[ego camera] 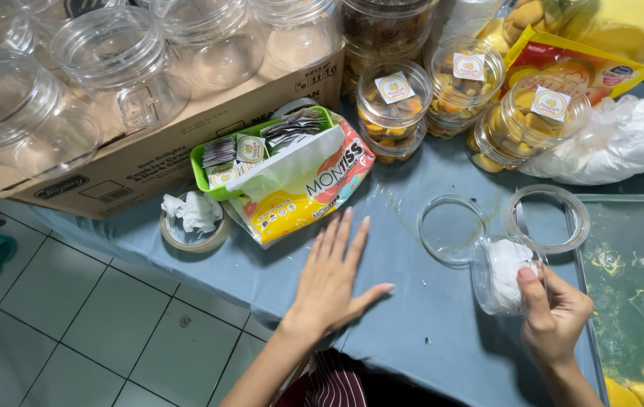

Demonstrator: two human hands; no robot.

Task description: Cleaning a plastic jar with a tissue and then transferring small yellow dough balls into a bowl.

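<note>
Left hand (pixel 331 280) flat on the blue tablecloth (pixel 412 332), fingers spread wide, holding nothing, just near of the tissue pack (pixel 303 188). Right hand (pixel 555 313) pinches white tissue (pixel 506 275) stuffed inside a clear jar (pixel 488 294) lying on its side, near right (thumb and forefinger closed on the tissue). Two clear lids (pixel 451 228) lie just beyond. Filled cookie jars (pixel 473 83) stand far right.

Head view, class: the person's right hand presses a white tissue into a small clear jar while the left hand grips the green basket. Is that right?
One detail is wrong. In the head view the left hand lies flat and open on the blue tablecloth, apart from the green basket. The right hand does press the white tissue into the small clear jar.
</note>
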